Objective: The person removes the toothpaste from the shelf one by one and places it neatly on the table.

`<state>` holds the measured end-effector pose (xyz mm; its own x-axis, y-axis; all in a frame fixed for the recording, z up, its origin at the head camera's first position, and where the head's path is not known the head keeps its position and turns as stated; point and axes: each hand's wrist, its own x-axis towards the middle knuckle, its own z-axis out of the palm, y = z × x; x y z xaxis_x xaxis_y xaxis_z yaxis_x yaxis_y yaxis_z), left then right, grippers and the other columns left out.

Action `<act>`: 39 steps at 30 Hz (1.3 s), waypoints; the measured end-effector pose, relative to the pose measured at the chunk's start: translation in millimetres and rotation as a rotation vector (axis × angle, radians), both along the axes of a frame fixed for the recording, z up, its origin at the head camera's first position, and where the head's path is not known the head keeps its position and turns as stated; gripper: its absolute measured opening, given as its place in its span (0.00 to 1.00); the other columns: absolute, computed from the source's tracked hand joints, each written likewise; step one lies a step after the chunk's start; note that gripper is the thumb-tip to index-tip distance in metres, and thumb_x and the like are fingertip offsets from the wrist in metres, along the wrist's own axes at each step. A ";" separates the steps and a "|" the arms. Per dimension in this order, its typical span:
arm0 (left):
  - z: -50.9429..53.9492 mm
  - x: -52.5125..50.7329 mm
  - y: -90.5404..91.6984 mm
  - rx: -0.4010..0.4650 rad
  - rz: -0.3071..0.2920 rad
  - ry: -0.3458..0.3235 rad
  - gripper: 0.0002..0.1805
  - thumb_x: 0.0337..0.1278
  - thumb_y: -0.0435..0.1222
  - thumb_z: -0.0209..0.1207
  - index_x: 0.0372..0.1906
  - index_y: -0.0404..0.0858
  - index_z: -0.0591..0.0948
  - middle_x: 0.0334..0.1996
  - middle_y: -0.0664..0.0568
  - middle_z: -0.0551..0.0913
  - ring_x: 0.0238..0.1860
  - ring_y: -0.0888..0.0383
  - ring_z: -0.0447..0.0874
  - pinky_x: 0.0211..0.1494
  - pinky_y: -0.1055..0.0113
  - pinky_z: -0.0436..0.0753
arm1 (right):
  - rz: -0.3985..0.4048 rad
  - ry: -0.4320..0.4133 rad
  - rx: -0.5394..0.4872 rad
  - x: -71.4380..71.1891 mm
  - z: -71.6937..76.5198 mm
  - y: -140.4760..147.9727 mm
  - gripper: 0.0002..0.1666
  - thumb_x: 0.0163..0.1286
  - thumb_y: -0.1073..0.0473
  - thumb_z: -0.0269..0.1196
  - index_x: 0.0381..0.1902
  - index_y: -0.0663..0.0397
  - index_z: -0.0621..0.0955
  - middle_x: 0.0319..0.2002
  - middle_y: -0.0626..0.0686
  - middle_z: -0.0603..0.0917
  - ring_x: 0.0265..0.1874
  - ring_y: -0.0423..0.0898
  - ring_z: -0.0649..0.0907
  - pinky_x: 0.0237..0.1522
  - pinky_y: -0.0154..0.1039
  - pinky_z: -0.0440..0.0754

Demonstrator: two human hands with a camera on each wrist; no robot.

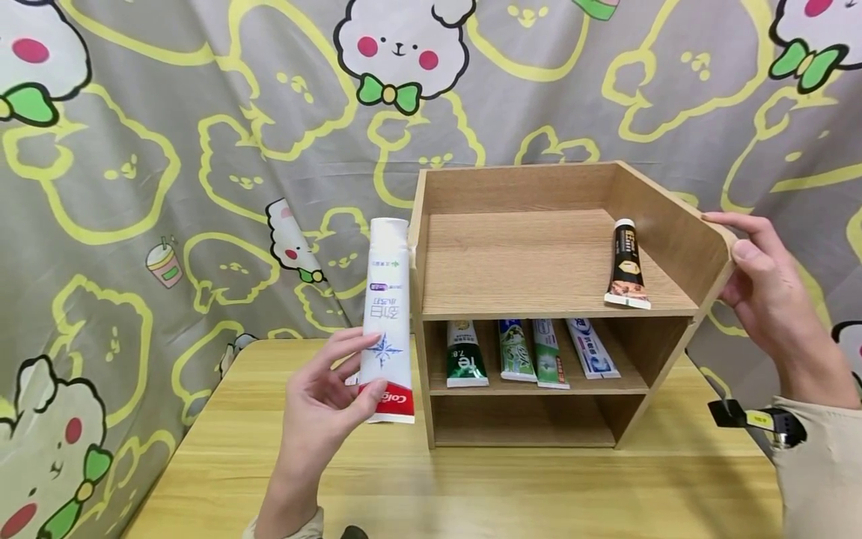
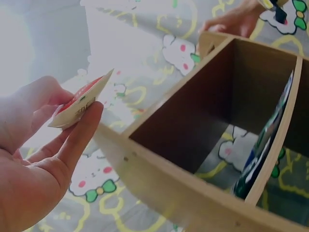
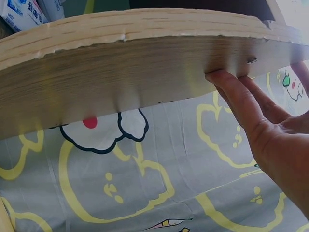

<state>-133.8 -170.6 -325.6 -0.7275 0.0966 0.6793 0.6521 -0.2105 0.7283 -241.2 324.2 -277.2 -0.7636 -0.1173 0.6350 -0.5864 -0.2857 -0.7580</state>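
Observation:
My left hand (image 1: pixel 330 400) pinches a white toothpaste tube (image 1: pixel 389 299) by its red flat end, thumb in front and fingers behind. The tube stands cap up, just left of a small wooden shelf (image 1: pixel 518 254); in the left wrist view its crimped end (image 2: pixel 77 113) shows edge-on. With my right hand (image 1: pixel 768 277) I touch the shelf's right side panel near its upper front corner; in the right wrist view the extended fingers (image 3: pixel 239 96) rest against the panel's outer face. A black toothpaste tube (image 1: pixel 627 262) lies on the top level, at the right.
On the middle level lie a dark green tube (image 1: pixel 466 359), a green-and-blue tube (image 1: pixel 515 352), a white-and-green tube (image 1: pixel 551 355) and a blue-and-white tube (image 1: pixel 592 350). Below is a bottom level (image 1: pixel 521 419). The shelf stands on a wooden table (image 1: pixel 539 494) before a patterned curtain (image 1: pixel 202 150).

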 end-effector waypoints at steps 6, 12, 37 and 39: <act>-4.7 1.5 -15.2 0.017 0.084 -0.040 0.29 0.47 0.07 0.58 0.59 0.20 0.77 0.57 0.38 0.75 0.53 0.44 0.87 0.44 0.53 0.89 | 0.033 0.022 0.003 -1.2 -0.7 0.5 0.26 0.82 0.70 0.36 0.72 0.62 0.67 0.62 0.59 0.70 0.44 0.48 0.81 0.35 0.34 0.86; -11.8 2.2 -29.3 -0.012 0.136 -0.095 0.28 0.50 0.08 0.59 0.60 0.21 0.77 0.59 0.39 0.75 0.54 0.46 0.87 0.44 0.53 0.89 | 0.027 0.019 0.015 -0.2 0.1 2.1 0.26 0.81 0.69 0.37 0.72 0.60 0.68 0.60 0.59 0.70 0.43 0.47 0.80 0.35 0.33 0.86; -39.1 -19.9 -83.8 -0.043 0.214 -0.188 0.27 0.58 0.12 0.59 0.64 0.22 0.75 0.63 0.44 0.75 0.59 0.53 0.84 0.48 0.61 0.88 | -0.025 0.024 0.059 -1.1 -3.0 3.1 0.26 0.81 0.67 0.41 0.73 0.58 0.68 0.58 0.58 0.68 0.43 0.49 0.76 0.32 0.31 0.82; -40.8 -22.4 -88.8 -0.030 0.227 -0.189 0.26 0.58 0.12 0.59 0.63 0.22 0.76 0.63 0.44 0.76 0.58 0.53 0.85 0.48 0.62 0.88 | -0.034 0.025 0.065 -1.1 -2.5 3.2 0.25 0.82 0.67 0.41 0.73 0.58 0.68 0.58 0.58 0.68 0.43 0.49 0.76 0.32 0.31 0.81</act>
<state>-156.2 -259.4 -366.4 -0.8461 -0.0652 0.5291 0.5323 -0.0507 0.8450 -242.3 327.4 -279.6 -0.7519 -0.1332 0.6456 -0.6137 -0.2160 -0.7594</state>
